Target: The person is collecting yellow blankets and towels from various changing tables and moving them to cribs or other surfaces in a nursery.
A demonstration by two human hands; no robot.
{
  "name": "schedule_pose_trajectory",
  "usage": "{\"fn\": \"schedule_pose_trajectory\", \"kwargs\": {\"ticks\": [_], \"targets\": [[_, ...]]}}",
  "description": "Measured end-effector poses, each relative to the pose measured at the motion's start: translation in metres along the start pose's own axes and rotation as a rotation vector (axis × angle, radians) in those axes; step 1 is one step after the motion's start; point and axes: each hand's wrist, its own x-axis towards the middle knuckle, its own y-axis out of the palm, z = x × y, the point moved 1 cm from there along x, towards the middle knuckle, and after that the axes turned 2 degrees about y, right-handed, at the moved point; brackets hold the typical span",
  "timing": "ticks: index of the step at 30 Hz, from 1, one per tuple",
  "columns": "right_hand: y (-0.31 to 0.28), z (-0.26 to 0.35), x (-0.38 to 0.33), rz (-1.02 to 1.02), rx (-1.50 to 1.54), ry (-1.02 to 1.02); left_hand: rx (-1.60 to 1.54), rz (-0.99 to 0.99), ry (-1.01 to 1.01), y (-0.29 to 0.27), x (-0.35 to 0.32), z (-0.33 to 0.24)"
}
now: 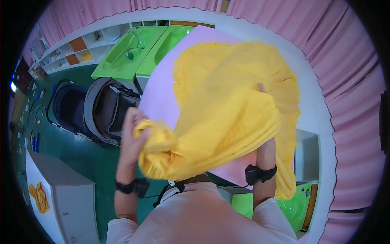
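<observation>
A large yellow cloth with a frilled edge lies over the pink-lilac padded table, its near part lifted toward me. My left hand is closed round a bunched, gathered end of it, at the table's left side. Most of my right hand is covered by the cloth, which drapes over it; only fingertips show at a fold, and they appear to grip the fabric. My right wrist comes out below the near edge of the cloth. Each wrist wears a black strap with a small device.
Green basins stand beyond the table, and another green basin is at the near right. A dark stroller stands left. A white cabinet at lower left carries a smaller yellow cloth. Pink curtains hang along the right.
</observation>
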Motion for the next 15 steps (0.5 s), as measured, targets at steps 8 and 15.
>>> {"fn": "schedule_pose_trajectory", "kwargs": {"ticks": [8,15], "targets": [[0.128,-0.046,-0.05,0.393,0.128,0.317,-0.207,0.588,-0.256,0.102,-0.028,0.121],[0.084,0.0,-0.03,0.706,-0.44,0.398,-0.289,0.465,-0.458,0.078,-0.067,0.122]]}}
